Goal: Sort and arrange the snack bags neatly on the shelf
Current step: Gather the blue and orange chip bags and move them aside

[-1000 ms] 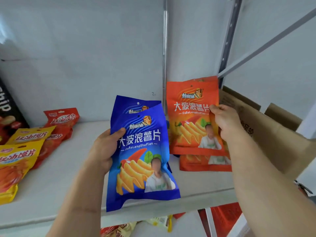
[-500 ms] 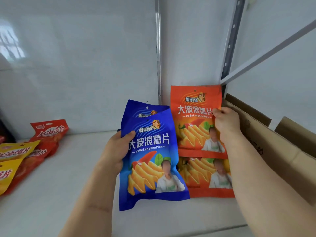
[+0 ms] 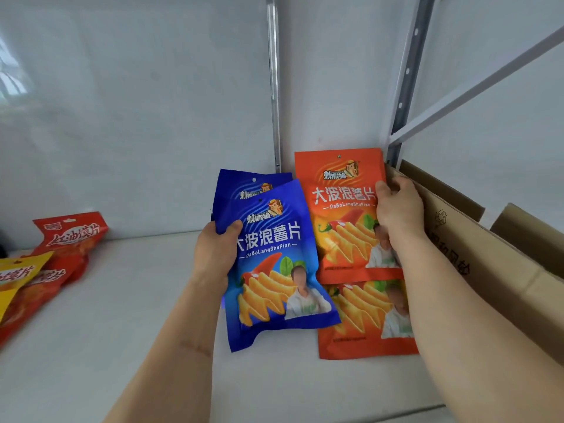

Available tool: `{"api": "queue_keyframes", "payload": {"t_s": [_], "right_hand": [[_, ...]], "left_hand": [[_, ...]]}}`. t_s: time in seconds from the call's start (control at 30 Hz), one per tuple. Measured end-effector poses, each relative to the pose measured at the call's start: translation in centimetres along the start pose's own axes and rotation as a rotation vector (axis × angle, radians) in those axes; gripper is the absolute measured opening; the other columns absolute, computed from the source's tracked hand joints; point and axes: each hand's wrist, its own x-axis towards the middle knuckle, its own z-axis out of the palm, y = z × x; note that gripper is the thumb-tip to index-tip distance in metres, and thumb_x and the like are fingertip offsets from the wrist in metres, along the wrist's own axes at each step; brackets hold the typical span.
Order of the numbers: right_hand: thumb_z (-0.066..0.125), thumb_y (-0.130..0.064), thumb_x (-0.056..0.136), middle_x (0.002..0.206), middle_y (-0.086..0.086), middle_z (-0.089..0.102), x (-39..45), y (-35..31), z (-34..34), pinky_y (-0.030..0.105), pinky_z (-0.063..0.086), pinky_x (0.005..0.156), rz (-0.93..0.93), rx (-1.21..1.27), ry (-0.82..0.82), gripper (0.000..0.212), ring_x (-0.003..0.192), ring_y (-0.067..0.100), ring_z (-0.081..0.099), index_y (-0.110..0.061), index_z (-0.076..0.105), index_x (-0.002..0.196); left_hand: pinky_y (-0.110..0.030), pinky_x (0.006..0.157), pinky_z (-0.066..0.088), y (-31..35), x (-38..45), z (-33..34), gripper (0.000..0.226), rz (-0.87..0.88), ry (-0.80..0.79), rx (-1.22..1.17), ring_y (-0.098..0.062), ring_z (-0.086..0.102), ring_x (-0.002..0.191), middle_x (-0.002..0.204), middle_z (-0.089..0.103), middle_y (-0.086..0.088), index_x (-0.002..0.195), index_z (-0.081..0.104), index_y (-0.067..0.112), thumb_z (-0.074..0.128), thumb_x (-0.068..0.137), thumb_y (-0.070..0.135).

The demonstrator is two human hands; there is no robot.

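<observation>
A person is sorting snack bags on a white shelf, the left hand gripping two blue bags together, thumb curled over the front one and the rest of the fingers hidden behind, the pair held tilted just above the shelf beside the orange ones. The right hand is pinching the right edge of an orange bag, thumb on its face, setting it against the back wall over a second orange bag lying flat nearer the front edge. A cardboard box is standing just to the right, touching or nearly touching that hand. Red and yellow bags are lying well apart at the far left. To do this step well, the orange bag is probably best squared with the one beneath it, print facing out, before the hand is letting go; the blue pair then looks ready to be going down just left of it, edges aligned and not overlapping
</observation>
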Motion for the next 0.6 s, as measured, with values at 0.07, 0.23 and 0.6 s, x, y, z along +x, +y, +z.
{"api": "queue_keyframes", "payload": {"t_s": [0.07,0.23,0.6], "right_hand": [[0.045,-0.039,0.102,0.128,0.006,0.063,-0.5,-0.1,-0.1,0.03,0.044,0.077,-0.033,-0.012,-0.011,0.047,0.099,0.019,0.062,-0.014,0.042,0.142],[0.045,-0.043,0.1,0.139,0.008,0.051,-3.2,-0.5,-0.2,0.045,0.045,0.101,-0.242,-0.247,0.094,0.047,0.126,0.028,0.05,-0.015,0.047,0.138],[0.053,-0.026,0.098,0.104,0.001,0.068,-13.4,-1.3,2.5,0.04,0.045,0.084,-0.979,-0.551,-0.108,0.02,0.093,0.026,0.061,-0.015,0.069,0.101]], "left_hand": [[-0.024,0.054,0.052,0.1,-0.4,-0.1,0.032,0.02,0.005,0.03,-0.014,0.071,0.078,0.098,0.071,-0.001,0.115,0.053,0.013,0.062,0.097,0.037],[-0.031,0.064,0.055,0.2,-1.7,-0.7,0.038,0.077,0.107,0.109,-0.014,0.068,0.085,0.099,0.061,0.007,0.127,0.044,0.017,0.059,0.098,0.037],[-0.039,0.084,0.047,-0.8,-7.5,-4.4,0.031,0.521,0.294,0.98,-0.029,0.059,0.11,0.122,0.065,-0.006,0.12,0.066,0.015,0.049,0.101,0.033]]}}
